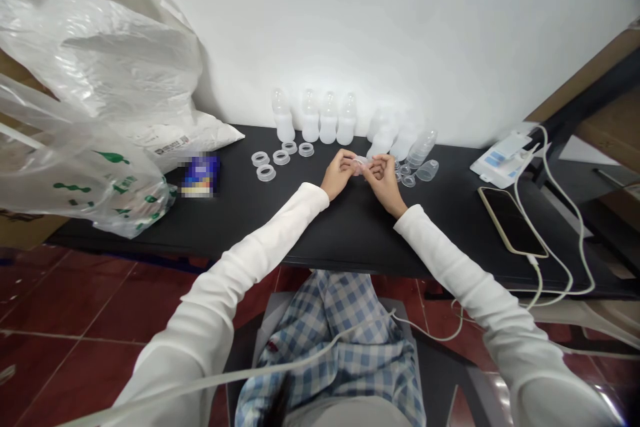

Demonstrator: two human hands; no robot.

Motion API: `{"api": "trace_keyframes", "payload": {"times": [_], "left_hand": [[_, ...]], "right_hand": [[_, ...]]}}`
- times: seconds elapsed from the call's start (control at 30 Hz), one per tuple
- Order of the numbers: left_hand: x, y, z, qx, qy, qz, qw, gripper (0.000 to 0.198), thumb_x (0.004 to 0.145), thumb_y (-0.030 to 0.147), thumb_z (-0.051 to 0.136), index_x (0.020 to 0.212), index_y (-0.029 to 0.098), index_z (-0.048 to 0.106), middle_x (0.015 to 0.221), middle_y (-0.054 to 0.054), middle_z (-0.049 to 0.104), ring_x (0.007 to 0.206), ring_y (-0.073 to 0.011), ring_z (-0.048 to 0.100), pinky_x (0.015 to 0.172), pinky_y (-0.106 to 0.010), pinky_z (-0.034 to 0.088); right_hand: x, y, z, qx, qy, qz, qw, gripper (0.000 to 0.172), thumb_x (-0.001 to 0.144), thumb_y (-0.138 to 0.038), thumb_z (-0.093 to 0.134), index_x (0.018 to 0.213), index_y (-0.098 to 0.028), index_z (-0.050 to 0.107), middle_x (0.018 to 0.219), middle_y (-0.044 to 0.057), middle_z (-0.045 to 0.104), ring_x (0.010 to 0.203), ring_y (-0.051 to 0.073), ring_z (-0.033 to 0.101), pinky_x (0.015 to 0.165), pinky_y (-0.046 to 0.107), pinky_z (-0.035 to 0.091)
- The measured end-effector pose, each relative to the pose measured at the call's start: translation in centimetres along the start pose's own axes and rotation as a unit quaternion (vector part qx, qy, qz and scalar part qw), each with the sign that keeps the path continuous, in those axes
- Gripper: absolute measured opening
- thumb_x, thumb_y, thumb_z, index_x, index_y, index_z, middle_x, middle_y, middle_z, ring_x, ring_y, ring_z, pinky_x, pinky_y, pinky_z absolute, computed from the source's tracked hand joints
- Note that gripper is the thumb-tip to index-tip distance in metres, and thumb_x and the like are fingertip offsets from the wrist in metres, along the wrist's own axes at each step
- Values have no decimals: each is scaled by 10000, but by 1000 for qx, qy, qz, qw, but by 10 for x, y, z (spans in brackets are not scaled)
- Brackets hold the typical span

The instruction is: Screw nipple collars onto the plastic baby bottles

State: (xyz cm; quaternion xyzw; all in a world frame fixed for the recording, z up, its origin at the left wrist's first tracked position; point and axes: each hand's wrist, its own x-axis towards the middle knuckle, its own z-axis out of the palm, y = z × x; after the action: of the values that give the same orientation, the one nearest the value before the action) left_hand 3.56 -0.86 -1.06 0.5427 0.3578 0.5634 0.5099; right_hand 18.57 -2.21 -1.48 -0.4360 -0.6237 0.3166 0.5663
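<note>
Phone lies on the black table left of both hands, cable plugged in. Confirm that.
Wrong side. The head view shows the phone lying right of the left hand and right hand, on the black table, cable plugged in.

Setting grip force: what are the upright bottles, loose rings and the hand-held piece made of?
Upright bottles: milky translucent plastic, matte. Loose rings: frosted clear plastic; dark table shows through. The piece pinched between left hand and right hand: pale, translucent, maybe silicone; too small to tell.
</note>
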Motion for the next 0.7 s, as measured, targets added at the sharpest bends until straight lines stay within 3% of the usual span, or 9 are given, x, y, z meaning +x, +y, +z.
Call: {"api": "trace_keyframes", "payload": {"times": [0.1,0.3,0.47,0.7], "left_hand": [[2,2,-2,-32,-3,-15,999,192,808,162,705,942,198,572,842,17,681,724,-91,668,777,-251,568],[-1,5,-2,-70,-32,-11,997,247,735,156,720,959,194,621,951,-6,698,819,-105,670,758,-229,554],[0,4,-3,-92,-8,-29,995,325,653,152,777,942,184,632,899,3,702,780,-109,652,725,-229,535],[2,6,-10,-89,-64,-35,993,314,640,208,810,914,168,660,830,5,703,768,-129,656,723,-246,519]], "right_hand": [[2,2,1,62,-5,42,997,602,774,-737,672,1103,-288,443,847,-39,587,696,128,595,666,306,569],[3,-8,-1,89,-55,50,993,517,734,-690,741,1005,-258,655,937,7,684,770,137,617,608,263,528],[0,-19,-3,155,-54,91,982,464,651,-580,860,937,-248,708,865,-18,679,699,102,572,567,228,477],[-1,-21,-1,175,-44,103,978,477,594,-573,897,893,-241,727,783,-25,672,605,81,488,513,237,420]]}}
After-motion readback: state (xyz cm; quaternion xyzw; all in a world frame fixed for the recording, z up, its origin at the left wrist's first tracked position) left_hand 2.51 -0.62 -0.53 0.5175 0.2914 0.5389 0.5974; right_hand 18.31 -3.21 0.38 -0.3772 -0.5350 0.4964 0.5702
